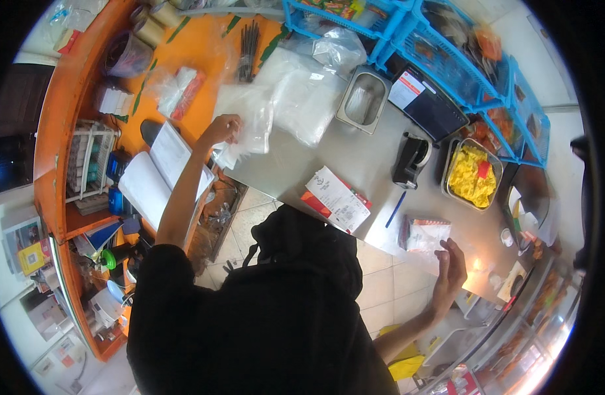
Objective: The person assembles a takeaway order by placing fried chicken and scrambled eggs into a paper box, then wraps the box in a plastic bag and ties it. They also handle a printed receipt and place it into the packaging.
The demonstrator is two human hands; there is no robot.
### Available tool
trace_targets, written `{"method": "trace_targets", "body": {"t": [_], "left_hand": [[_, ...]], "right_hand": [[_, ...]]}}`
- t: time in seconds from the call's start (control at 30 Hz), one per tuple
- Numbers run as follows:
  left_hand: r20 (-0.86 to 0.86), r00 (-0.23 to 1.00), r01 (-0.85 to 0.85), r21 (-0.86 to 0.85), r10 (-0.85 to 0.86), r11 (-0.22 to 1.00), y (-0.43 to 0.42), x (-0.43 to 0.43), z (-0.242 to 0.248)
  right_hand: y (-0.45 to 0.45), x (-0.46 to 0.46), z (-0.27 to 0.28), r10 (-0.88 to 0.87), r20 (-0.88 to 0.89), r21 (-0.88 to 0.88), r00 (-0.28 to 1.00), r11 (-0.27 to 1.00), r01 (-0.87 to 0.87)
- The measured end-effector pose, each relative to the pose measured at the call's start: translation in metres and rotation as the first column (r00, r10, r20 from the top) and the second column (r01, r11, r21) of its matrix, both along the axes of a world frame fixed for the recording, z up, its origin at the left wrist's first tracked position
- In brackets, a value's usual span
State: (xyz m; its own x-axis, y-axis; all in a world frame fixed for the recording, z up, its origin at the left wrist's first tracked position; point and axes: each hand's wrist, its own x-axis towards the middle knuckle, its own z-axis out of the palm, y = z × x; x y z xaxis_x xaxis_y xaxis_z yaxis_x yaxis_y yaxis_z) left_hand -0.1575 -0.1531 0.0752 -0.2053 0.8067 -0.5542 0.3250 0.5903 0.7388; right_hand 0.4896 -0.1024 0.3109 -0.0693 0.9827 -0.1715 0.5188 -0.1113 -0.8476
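Note:
My left hand (226,129) reaches out to a stack of clear plastic bags (250,111) at the table's near edge. Its fingers are bent against the film, and whether they pinch a bag is hard to see. On the other side, my right hand (450,266) is beside a small packet in clear plastic (428,234), thumb and fingers slightly apart, with nothing visible between them. Between the hands, a printed receipt (338,197) lies over a red packet (316,205). A blue pen (395,209) rests near the small packet.
Farther back on the metal table (287,173) are a tape dispenser (411,160), a steel pan (364,101), a tablet (425,101) and a tub of yellow packets (472,175). Blue plastic racks (460,64) line the back. An open notebook (157,173) lies beneath my left forearm.

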Motion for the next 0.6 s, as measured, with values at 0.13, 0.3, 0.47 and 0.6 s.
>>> {"method": "trace_targets", "body": {"t": [0.13,0.3,0.47,0.6], "left_hand": [[-0.402,0.902,0.210,0.087,-0.159,0.974,0.006,0.008,-0.016],[-0.555,0.805,0.345,0.150,-0.210,0.927,0.005,0.003,-0.029],[-0.611,0.764,0.385,0.173,-0.207,0.907,0.001,-0.005,-0.028],[-0.698,0.716,0.337,0.382,0.030,0.860,0.006,-0.020,0.007]], "right_hand": [[-0.005,0.001,-0.003,-0.011,-0.011,-0.001,1.000,1.000,0.011],[-0.015,0.004,-0.006,-0.033,-0.037,-0.018,0.999,0.999,0.032],[-0.024,0.005,-0.011,-0.041,-0.033,0.009,0.999,0.999,0.041],[-0.030,0.010,-0.009,-0.061,-0.047,-0.009,0.997,0.998,0.061]]}}
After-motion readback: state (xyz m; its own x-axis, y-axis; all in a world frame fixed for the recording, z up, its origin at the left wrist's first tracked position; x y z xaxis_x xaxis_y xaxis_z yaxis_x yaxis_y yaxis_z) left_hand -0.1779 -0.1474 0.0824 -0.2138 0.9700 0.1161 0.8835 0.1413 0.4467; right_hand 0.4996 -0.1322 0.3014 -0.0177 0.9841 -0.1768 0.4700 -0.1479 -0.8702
